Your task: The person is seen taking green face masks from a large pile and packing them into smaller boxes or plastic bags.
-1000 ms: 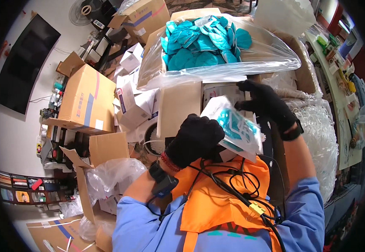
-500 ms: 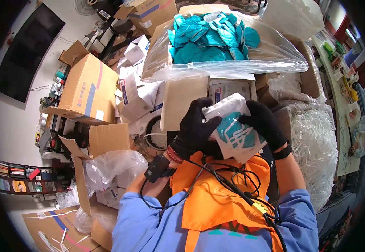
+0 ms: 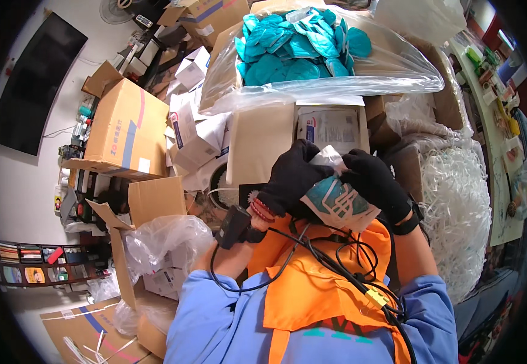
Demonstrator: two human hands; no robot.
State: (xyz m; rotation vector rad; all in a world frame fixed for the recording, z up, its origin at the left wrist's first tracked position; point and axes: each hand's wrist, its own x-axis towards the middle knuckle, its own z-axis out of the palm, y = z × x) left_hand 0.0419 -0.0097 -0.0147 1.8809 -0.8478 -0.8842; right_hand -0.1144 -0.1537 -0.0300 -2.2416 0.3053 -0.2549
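My left hand (image 3: 292, 177), in a black glove, grips the top left of a clear-and-white pouch (image 3: 343, 212). Its fingers curl in at the pouch's upper end. My right hand (image 3: 374, 181), gloved alike, holds the upper right side of the same pouch. Through the clear front show a teal fabric piece and white straps. The pouch hangs tilted over my orange apron (image 3: 330, 279), its top bunched between both hands. Just beyond the hands lies an open carton (image 3: 363, 130) holding flat printed packets (image 3: 330, 126).
A plastic-lined box (image 3: 409, 82) heaped with teal fabric pieces (image 3: 300, 54) stands at the far side. White straps (image 3: 455, 212) fill a bag at right. Cardboard boxes (image 3: 127, 124) and small white cartons (image 3: 200, 130) crowd the left. Black cables (image 3: 336, 267) cross my front.
Both hands have drawn closer together at the pouch's top, bunching its upper edge. The pouch has dropped slightly, and the packets beyond show more.
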